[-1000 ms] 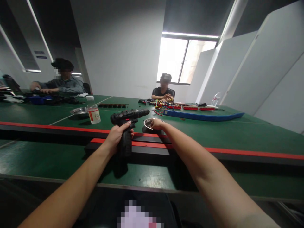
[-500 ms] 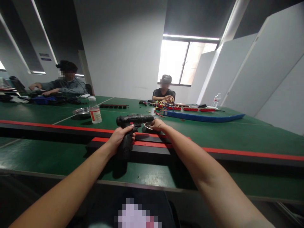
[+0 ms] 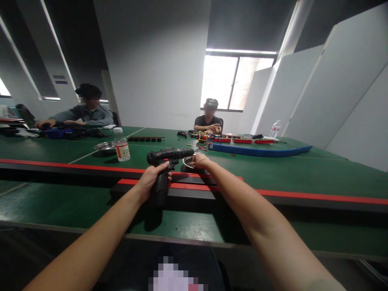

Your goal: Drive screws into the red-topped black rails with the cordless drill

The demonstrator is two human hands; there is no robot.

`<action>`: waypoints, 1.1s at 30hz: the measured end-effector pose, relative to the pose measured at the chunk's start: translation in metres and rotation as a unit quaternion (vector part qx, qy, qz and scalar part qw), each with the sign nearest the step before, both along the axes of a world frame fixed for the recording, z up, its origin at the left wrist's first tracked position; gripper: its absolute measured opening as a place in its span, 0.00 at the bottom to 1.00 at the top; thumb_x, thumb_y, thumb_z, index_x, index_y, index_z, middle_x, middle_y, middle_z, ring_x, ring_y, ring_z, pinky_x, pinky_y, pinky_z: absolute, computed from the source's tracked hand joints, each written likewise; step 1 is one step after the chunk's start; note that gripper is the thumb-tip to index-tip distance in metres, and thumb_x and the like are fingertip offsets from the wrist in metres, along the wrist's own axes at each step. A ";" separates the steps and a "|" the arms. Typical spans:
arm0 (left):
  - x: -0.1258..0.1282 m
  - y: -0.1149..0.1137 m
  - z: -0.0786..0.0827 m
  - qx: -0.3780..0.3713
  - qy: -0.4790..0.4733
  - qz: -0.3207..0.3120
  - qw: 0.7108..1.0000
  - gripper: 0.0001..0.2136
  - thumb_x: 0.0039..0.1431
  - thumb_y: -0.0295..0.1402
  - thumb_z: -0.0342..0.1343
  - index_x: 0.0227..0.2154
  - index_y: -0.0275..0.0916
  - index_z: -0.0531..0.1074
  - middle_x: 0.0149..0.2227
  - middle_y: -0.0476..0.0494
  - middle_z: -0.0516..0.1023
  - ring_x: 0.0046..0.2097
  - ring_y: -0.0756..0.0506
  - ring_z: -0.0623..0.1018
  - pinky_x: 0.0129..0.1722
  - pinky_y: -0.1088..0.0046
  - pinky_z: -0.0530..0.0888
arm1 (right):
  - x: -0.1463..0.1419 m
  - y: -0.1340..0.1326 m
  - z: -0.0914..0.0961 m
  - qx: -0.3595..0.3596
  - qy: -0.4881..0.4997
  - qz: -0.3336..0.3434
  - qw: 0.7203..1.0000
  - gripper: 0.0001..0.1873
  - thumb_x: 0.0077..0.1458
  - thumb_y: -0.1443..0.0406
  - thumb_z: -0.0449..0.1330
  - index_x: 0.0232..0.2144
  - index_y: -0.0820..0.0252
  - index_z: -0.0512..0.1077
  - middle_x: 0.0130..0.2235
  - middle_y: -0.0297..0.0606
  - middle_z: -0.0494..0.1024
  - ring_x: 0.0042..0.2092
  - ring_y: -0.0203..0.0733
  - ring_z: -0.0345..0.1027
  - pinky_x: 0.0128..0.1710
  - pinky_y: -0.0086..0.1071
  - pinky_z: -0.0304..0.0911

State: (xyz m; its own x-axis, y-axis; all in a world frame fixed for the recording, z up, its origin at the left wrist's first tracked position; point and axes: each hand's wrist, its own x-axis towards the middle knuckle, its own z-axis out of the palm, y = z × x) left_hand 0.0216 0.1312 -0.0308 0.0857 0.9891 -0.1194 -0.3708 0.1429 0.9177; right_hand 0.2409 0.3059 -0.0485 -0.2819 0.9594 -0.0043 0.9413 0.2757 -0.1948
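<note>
Head view: left hand (image 3: pixel 153 176) wrapped around the black drill (image 3: pixel 169 155); right hand (image 3: pixel 201 161) in metal bowl (image 3: pixel 185 164), its grip unclear

- Across the near part of the worktop (image 3: pixel 318 173): a long bar (image 3: pixel 75 172), with a short bar (image 3: pixel 130 190) before it.
- Above the bars: the cordless drill (image 3: pixel 168 155), in the left hand (image 3: pixel 152 177).
- Behind the bars: the right bowl (image 3: pixel 185 163), the right hand (image 3: pixel 200 161) in it.
- Left of the drill: a bottle (image 3: pixel 123 151); the left bowl (image 3: pixel 103 147) lies left of that.
- Behind the right bowl: wires (image 3: pixel 201 140), and a strip (image 3: pixel 260 151) stretching rightward.
</note>
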 end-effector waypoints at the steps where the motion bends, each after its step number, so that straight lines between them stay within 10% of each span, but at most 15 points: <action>1: 0.000 0.000 0.000 -0.001 -0.002 -0.001 1.000 0.08 0.61 0.33 0.62 0.35 0.32 0.73 0.27 0.43 0.78 0.23 0.50 0.78 0.22 0.77 0.76 | 0.001 -0.001 0.001 0.003 0.001 -0.001 1.000 0.14 0.58 0.57 0.63 0.32 0.63 0.81 0.34 0.42 0.81 0.34 0.39 0.71 0.32 0.26 0.59; 14: -0.010 -0.006 0.000 -0.015 0.031 -0.054 0.998 0.10 0.57 0.35 0.66 0.34 0.31 0.76 0.28 0.42 0.79 0.24 0.49 0.79 0.22 0.77 0.77 | 0.080 -0.104 0.029 -0.004 0.270 0.076 0.960 0.11 0.56 0.60 0.65 0.33 0.64 0.78 0.33 0.38 0.80 0.33 0.38 0.69 0.33 0.28 0.59; 20: -0.010 -0.009 -0.001 -0.018 0.054 -0.064 0.996 0.13 0.54 0.37 0.69 0.33 0.32 0.77 0.28 0.42 0.79 0.24 0.49 0.78 0.21 0.77 0.76 | 0.176 -0.175 0.013 0.149 0.132 -0.032 0.979 0.11 0.65 0.60 0.54 0.36 0.59 0.73 0.37 0.41 0.80 0.36 0.42 0.71 0.36 0.31 0.58; 24: -0.008 -0.010 -0.001 -0.013 0.050 -0.059 0.997 0.12 0.54 0.36 0.69 0.33 0.32 0.76 0.28 0.42 0.79 0.24 0.49 0.78 0.22 0.78 0.76 | 0.235 -0.205 -0.007 0.126 0.051 -0.124 0.983 0.10 0.68 0.61 0.49 0.38 0.56 0.67 0.32 0.40 0.77 0.31 0.43 0.70 0.32 0.32 0.54; 33: -0.024 -0.009 0.003 -0.023 0.070 -0.051 0.996 0.12 0.53 0.36 0.69 0.33 0.33 0.76 0.28 0.42 0.79 0.24 0.49 0.78 0.22 0.77 0.77 | 0.214 -0.226 -0.023 0.176 0.017 -0.244 0.953 0.15 0.71 0.59 0.41 0.43 0.57 0.66 0.29 0.42 0.74 0.28 0.45 0.66 0.28 0.33 0.43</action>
